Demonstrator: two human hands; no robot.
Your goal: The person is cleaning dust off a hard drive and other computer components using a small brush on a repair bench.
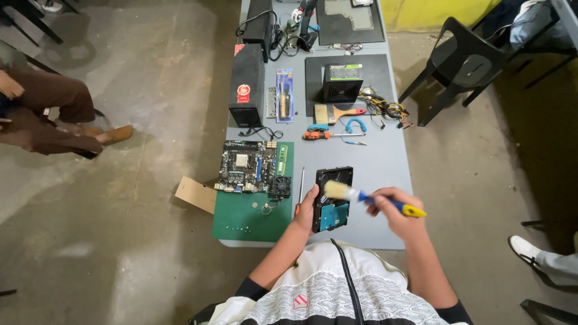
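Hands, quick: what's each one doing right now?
Left hand: closed on the hard drive, holding it tilted up.
Right hand: closed on the small brush, bristles over the drive.

Grey table [385,162]: green mat [241,216], black mats [313,84], brush [337,113], screwdrivers [322,135].

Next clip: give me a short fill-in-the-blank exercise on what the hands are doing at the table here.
1. The left hand props up a hard ____ on the grey table.
2. The right hand holds a small brush with a blue and ____ handle.
3. The motherboard lies on a ____ mat.

Missing words: drive; yellow; green
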